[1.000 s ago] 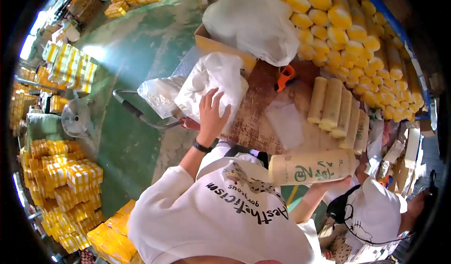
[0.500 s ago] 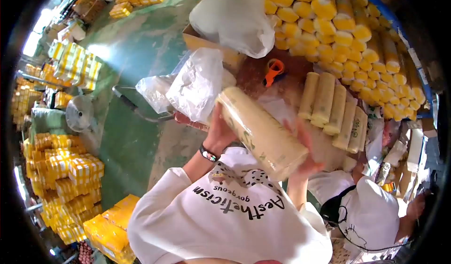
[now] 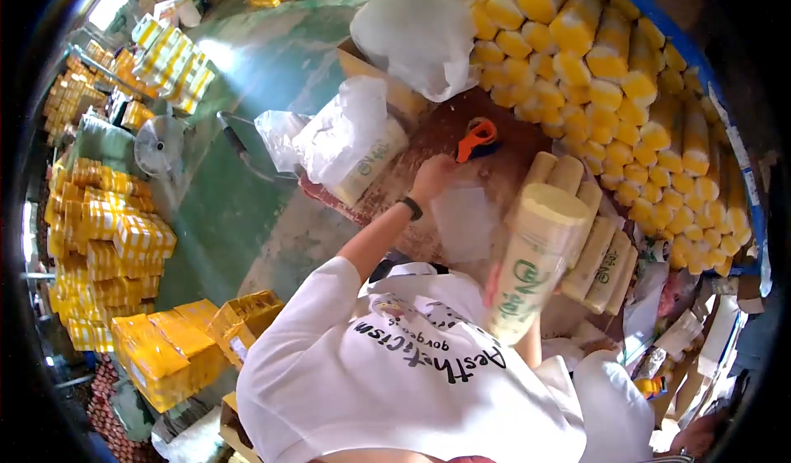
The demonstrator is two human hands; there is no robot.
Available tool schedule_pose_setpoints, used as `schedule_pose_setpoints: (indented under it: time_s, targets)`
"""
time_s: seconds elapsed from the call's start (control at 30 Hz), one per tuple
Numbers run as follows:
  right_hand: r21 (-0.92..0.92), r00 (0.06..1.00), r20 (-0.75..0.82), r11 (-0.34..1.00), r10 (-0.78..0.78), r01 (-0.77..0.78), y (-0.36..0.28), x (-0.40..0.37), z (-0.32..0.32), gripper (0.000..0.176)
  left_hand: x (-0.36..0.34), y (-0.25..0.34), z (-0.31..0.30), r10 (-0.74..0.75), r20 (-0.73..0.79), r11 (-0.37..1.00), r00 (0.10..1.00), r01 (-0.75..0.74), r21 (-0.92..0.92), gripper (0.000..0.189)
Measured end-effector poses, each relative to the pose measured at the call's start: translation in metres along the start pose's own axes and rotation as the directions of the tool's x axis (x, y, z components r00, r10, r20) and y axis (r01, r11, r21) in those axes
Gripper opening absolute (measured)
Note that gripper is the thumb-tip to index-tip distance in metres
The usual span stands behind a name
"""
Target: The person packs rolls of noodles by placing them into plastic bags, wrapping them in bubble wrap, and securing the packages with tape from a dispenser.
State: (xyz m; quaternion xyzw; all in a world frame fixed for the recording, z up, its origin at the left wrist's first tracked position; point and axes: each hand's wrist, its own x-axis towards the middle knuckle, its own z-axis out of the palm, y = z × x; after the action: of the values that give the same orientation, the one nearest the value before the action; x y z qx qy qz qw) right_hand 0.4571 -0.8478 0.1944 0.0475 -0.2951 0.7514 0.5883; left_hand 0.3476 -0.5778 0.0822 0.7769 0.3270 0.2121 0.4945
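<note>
A large cream-coloured pack (image 3: 535,253) in clear film with green print stands tilted on end in front of my chest. My right hand (image 3: 493,284) is wrapped round its side, mostly hidden behind it. My left hand (image 3: 434,176) reaches over the red-brown table (image 3: 404,208), fingertips right at the handle of an orange tape dispenser (image 3: 476,139). The back of the hand hides its fingers, so I cannot tell whether they grip it. A pale sheet (image 3: 461,222) lies between my hands. Several slimmer cream rolls (image 3: 597,261) lie beyond the pack.
White plastic bags (image 3: 342,129) cover a similar printed pack (image 3: 375,162) at the table's left. A large pile of yellow-ended rolls (image 3: 610,92) rises behind. Yellow cartons (image 3: 169,352) and a fan (image 3: 159,146) stand on the left floor. A person's white sleeve (image 3: 610,397) is close at right.
My left hand has let go of the pack and moved forward to the tape dispenser. The pack has swung from lying across both hands to nearly upright in my right hand.
</note>
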Motion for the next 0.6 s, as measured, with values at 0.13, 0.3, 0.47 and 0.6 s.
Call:
schedule_pose_setpoints:
  time_s: [0.13, 0.3, 0.47, 0.6]
  targets:
    - [-0.030, 0.966, -0.232, 0.994, -0.113, 0.109, -0.021, -0.042, 0.025, 0.111, -0.015, -0.084, 0.060, -0.172, 0.121, 0.876, 0.978, 0.096, 0.472, 0.031]
    - [-0.089, 0.899, -0.401, 0.984, -0.176, 0.153, -0.029, -0.064, 0.040, 0.110, -0.045, -0.018, 0.016, -0.322, 0.227, 0.914, 0.919, 0.239, 0.329, 0.028]
    - [-0.078, 0.868, -0.480, 0.992, -0.129, 0.104, -0.019, -0.054, 0.038, 0.110, -0.119, 0.018, -0.063, -0.172, 0.158, 0.851, 0.972, 0.227, -0.473, 0.027]
    - [-0.021, 0.877, -0.480, 1.000, 0.007, -0.019, 0.007, -0.006, 0.035, 0.109, -0.189, 0.091, -0.143, -0.312, -0.043, 0.749, 0.949, 0.218, -0.625, 0.024]
